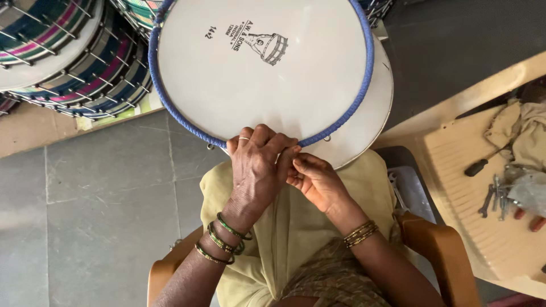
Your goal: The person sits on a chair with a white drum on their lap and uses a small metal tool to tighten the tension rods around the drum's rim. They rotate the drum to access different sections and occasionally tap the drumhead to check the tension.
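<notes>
Both hands meet at the near edge of a white drumhead, working its blue cord.

Left hand (257, 170) lies curled over the rim, fingers pressed down on the blue cord (170, 108) as if to pin it in place; right hand (316, 181) sits just beside it, fingertips pinching at the cord where it meets the hoop. The drumhead (261, 62) rests tilted on the person's lap against a second white head (369, 113) beneath, which keeps the edge within easy reach. Striped drums (74, 62) are stacked on the floor to the left. On the bench (483, 227) to the right lie spanners (495, 196), a screwdriver (483, 162) and a cloth (526, 133).
</notes>
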